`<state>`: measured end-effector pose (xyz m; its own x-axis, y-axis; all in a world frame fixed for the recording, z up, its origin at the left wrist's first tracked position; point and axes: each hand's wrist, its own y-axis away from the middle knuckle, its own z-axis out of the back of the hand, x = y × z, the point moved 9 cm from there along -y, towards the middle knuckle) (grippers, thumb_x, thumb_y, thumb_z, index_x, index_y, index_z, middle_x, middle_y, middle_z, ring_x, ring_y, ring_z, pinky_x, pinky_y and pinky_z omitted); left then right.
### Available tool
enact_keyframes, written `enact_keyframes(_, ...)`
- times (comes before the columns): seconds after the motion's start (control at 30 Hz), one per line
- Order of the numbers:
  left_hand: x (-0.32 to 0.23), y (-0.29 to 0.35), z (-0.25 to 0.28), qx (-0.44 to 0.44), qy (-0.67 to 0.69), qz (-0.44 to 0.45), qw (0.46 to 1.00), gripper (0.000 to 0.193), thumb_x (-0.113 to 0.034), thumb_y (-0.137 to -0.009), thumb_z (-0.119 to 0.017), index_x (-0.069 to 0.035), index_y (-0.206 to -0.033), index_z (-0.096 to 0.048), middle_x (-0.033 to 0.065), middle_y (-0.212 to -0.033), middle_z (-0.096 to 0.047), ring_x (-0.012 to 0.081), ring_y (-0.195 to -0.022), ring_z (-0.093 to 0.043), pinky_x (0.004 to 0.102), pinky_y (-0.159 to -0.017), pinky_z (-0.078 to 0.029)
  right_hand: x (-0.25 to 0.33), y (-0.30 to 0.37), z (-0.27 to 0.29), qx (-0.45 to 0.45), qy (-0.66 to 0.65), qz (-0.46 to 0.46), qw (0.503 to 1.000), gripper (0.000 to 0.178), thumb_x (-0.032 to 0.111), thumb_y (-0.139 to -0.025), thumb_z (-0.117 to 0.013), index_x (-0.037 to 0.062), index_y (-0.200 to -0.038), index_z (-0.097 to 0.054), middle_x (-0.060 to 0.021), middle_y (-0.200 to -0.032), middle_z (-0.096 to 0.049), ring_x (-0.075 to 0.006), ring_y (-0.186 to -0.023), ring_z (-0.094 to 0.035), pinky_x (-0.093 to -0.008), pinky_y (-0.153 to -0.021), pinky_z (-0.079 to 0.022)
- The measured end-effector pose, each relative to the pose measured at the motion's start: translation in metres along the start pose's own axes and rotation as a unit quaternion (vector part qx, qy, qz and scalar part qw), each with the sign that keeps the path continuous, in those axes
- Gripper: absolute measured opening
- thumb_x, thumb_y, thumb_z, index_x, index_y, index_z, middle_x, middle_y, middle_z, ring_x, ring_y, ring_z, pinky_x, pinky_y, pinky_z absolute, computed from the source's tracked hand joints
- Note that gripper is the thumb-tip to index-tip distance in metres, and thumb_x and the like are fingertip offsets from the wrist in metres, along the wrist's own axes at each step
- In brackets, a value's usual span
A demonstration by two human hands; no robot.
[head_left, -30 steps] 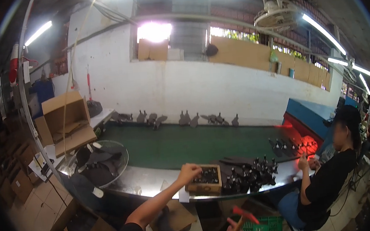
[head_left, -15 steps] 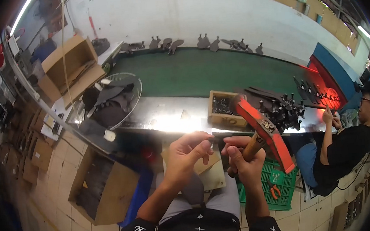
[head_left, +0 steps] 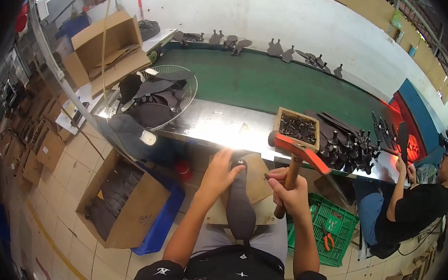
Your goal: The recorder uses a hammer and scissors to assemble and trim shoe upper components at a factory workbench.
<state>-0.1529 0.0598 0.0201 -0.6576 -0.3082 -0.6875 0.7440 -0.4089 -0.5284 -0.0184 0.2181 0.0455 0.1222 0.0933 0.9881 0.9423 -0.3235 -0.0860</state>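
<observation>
A dark grey insole (head_left: 240,212) lies lengthwise in front of me over a pale board (head_left: 261,176). At its narrow far end is a small shiny metal piece (head_left: 241,163). My left hand (head_left: 216,176) is beside that end with fingers stretched and thumb apart, the thumb tip close to the insole's edge. My right hand (head_left: 292,193) is closed around the wooden handle of a hammer with an orange-red head (head_left: 304,153). Between its thumb and index finger is a small dark piece (head_left: 267,176), too small to name.
Beyond are a wooden box (head_left: 298,129) of small dark parts, a heap of dark pieces (head_left: 348,148), a wire basket (head_left: 195,92) of insoles and a green belt (head_left: 251,82). A cardboard box (head_left: 135,215) stands left, a green crate (head_left: 341,231) right. A co-worker (head_left: 415,198) sits at right.
My view has shifted. My left hand has opened from a pinch and moved left, uncovering the insole's far end. The hammer has tilted in my right hand. The co-worker now holds up a dark flat piece.
</observation>
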Motion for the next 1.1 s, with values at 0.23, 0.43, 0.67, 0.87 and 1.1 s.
enact_keyframes(0.23,0.009,0.011,-0.038,0.061,0.163,0.027,0.984,0.025,-0.016,-0.083,-0.075,-0.001,-0.102,-0.071,0.0132,-0.093,-0.073,0.0225,-0.086,-0.071,0.0313,-0.078,-0.053,-0.029,-0.027,0.007,-0.029,0.137,0.07,0.988,0.02,0.009,-0.09,-0.071,-0.0016,-0.107,-0.068,0.0022,-0.068,-0.059,-0.003,-0.047,-0.046,-0.0207,-0.042,-0.031)
enact_keyframes(0.43,-0.003,0.017,-0.042,0.062,0.193,0.06,0.977,0.024,-0.011,-0.081,-0.076,0.001,-0.101,-0.071,0.0137,-0.088,-0.073,0.0177,-0.076,-0.07,0.0292,-0.068,-0.053,-0.045,-0.056,-0.002,0.015,0.225,0.082,0.971,0.027,0.009,-0.084,-0.075,-0.0039,-0.106,-0.069,-0.0135,-0.091,-0.073,-0.0151,-0.076,-0.066,-0.0301,-0.071,-0.052)
enact_keyframes(0.67,0.022,0.034,-0.028,0.035,0.167,0.083,0.982,0.027,-0.009,-0.079,-0.074,0.0,-0.105,-0.072,0.0117,-0.092,-0.074,0.0173,-0.082,-0.069,0.0308,-0.076,-0.055,-0.038,-0.05,-0.032,0.063,0.274,0.165,0.945,0.029,0.005,-0.082,-0.071,-0.0028,-0.11,-0.068,-0.0204,-0.093,-0.069,-0.0255,-0.082,-0.07,-0.0331,-0.075,-0.052)
enact_keyframes(0.87,0.004,0.032,-0.051,0.05,0.187,0.001,0.981,0.027,-0.016,-0.08,-0.076,-0.002,-0.103,-0.072,0.0183,-0.088,-0.07,0.0295,-0.078,-0.068,0.0369,-0.071,-0.052,-0.02,-0.028,-0.026,0.066,0.363,0.218,0.904,0.024,-0.003,-0.077,-0.069,-0.0028,-0.1,-0.066,-0.0193,-0.098,-0.065,-0.0361,-0.086,-0.066,-0.0383,-0.076,-0.052)
enact_keyframes(1.1,0.013,0.031,-0.038,0.019,0.132,-0.074,0.988,0.034,-0.016,-0.078,-0.078,-0.004,-0.109,-0.072,0.0123,-0.097,-0.073,0.0216,-0.088,-0.071,0.0326,-0.077,-0.055,-0.028,-0.028,-0.025,0.059,0.412,0.216,0.884,0.017,0.005,-0.077,-0.075,-0.0027,-0.09,-0.066,-0.015,-0.082,-0.061,-0.0287,-0.071,-0.059,-0.0344,-0.065,-0.047)
